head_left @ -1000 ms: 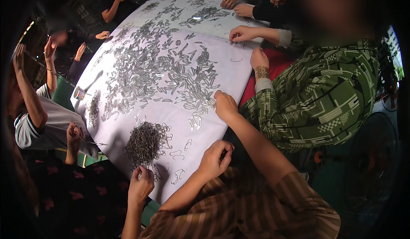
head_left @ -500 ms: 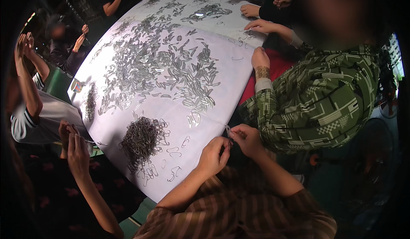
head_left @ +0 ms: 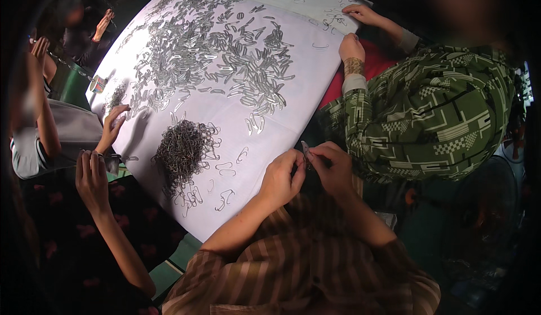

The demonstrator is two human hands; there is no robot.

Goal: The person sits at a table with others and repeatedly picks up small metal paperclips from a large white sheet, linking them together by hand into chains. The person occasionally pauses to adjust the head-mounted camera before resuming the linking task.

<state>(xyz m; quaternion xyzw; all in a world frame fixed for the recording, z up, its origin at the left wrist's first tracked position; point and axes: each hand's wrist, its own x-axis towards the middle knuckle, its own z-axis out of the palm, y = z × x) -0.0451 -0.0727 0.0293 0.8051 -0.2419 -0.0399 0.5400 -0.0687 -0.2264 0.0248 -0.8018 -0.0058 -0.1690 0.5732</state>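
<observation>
Just off the near right edge of the white table (head_left: pixel 293 106), the person's left hand (head_left: pixel 282 177) and right hand (head_left: pixel 333 165) meet, fingertips pinched together from both sides on a small grey metal clip (head_left: pixel 305 149) that stands up between them, clear of the tabletop. Both forearms come up from the lower edge in brown striped sleeves (head_left: pixel 293 270). Near the left hand, on the near part of the table, lie a few loose wire loops (head_left: pixel 225 198), and just beyond them toward the near left edge sits a dark tangled heap of wire pieces (head_left: pixel 183 149). Across the middle and far part of the table spreads a wide scatter of silvery metal clips (head_left: pixel 225 56), many overlapping. At the right edge a person in a green patterned shirt (head_left: pixel 434 106) leans in, one hand (head_left: pixel 352 47) resting on the table rim. At the left edge another person's 2 hands (head_left: pixel 93 177) are raised beside the table, one of them (head_left: pixel 112 124) touching its edge. More hands (head_left: pixel 360 13) work at the far right corner, too small to tell what they grip.
</observation>
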